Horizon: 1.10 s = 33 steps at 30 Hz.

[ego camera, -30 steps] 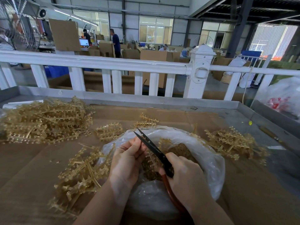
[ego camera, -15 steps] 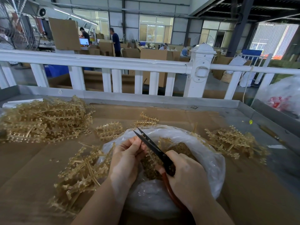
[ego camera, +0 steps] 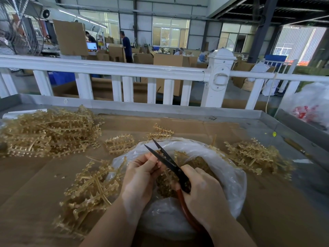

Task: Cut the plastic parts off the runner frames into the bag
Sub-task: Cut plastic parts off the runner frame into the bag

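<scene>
1. The right hand [ego camera: 203, 191] had its grip curled round the red-brown handles of the scissors [ego camera: 170, 164], whose dark blades stood parted in a narrow V, tips pointing up and away over the bag [ego camera: 233, 177].
2. The left hand [ego camera: 140, 177] pinched a runner frame [ego camera: 164, 175] between thumb and fingertips, holding it just beside the lower blade; the frame was mostly hidden behind the hand and scissors.
3. Both hands were over the open mouth of the clear plastic bag, which sat on the cardboard-covered table [ego camera: 267, 211] and held a mass of small amber cut parts [ego camera: 199, 163].
4. A large heap of amber runner frames [ego camera: 48, 131] lay at the far left of the table.
5. Another pile [ego camera: 90, 189] lay touching the bag's left side, and a third [ego camera: 252, 155] near its right.
</scene>
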Each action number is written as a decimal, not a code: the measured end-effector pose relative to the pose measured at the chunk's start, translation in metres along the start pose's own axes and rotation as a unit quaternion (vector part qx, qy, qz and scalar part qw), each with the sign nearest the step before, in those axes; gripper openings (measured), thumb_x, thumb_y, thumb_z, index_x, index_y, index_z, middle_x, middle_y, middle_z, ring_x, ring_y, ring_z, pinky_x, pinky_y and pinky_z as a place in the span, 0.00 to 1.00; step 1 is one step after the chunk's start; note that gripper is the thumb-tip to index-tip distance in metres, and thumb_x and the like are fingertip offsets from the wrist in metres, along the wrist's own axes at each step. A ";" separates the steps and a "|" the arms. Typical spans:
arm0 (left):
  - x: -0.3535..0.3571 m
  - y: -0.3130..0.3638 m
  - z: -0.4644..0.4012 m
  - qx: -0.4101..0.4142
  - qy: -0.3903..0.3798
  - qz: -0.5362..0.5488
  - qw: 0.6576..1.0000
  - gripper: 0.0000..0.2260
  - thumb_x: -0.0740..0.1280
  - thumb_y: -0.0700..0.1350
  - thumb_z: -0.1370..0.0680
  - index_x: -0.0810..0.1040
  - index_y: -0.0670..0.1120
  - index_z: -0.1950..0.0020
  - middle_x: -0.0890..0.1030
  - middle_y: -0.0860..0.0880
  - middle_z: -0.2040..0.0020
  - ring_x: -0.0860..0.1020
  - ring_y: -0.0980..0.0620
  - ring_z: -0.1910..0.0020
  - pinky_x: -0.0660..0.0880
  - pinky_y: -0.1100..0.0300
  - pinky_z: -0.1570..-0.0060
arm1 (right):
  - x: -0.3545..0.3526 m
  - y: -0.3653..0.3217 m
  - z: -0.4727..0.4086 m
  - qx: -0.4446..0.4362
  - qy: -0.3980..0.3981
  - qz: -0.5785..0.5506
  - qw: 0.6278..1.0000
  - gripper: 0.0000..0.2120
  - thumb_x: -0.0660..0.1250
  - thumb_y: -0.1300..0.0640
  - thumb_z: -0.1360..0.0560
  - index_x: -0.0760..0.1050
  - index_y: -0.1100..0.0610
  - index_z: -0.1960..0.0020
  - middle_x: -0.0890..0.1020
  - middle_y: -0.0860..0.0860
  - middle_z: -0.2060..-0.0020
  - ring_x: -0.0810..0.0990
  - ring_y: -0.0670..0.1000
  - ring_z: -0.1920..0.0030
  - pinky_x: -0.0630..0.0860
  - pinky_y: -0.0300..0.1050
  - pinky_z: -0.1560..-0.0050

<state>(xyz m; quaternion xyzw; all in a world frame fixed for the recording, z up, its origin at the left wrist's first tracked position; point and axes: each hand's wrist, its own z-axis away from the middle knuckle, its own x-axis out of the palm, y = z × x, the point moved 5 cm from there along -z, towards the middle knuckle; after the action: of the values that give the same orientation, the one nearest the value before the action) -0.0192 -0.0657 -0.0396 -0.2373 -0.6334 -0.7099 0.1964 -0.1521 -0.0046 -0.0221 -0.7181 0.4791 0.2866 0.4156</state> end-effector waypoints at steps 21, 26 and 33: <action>0.003 -0.001 0.001 -0.013 -0.016 -0.019 1.000 0.05 0.62 0.33 0.23 0.76 0.36 0.57 0.82 0.42 0.65 0.81 0.50 0.67 0.80 0.59 0.62 | -0.005 0.000 0.001 0.011 0.033 -0.008 0.999 0.10 0.75 0.53 0.32 0.78 0.51 0.52 0.79 0.46 0.65 0.77 0.47 0.63 0.71 0.36 0.60; 0.003 -0.003 0.001 -0.017 -0.019 -0.028 0.999 0.06 0.63 0.34 0.24 0.78 0.36 0.59 0.81 0.41 0.64 0.79 0.47 0.64 0.77 0.53 0.54 | -0.001 0.000 0.000 -0.002 0.008 0.001 1.000 0.09 0.70 0.53 0.28 0.77 0.51 0.48 0.79 0.47 0.62 0.78 0.47 0.61 0.72 0.36 0.57; 0.000 -0.005 -0.002 -0.015 -0.019 -0.022 0.999 0.08 0.67 0.39 0.32 0.77 0.35 0.57 0.77 0.39 0.62 0.76 0.45 0.63 0.76 0.52 0.53 | -0.002 -0.003 0.000 -0.009 -0.011 -0.008 1.000 0.08 0.67 0.50 0.26 0.76 0.51 0.48 0.79 0.48 0.63 0.78 0.49 0.61 0.76 0.43 0.57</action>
<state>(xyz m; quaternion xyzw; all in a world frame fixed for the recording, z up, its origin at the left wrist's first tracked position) -0.0224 -0.0672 -0.0443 -0.2401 -0.6315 -0.7186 0.1651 -0.1501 -0.0029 -0.0198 -0.7223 0.4664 0.2954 0.4166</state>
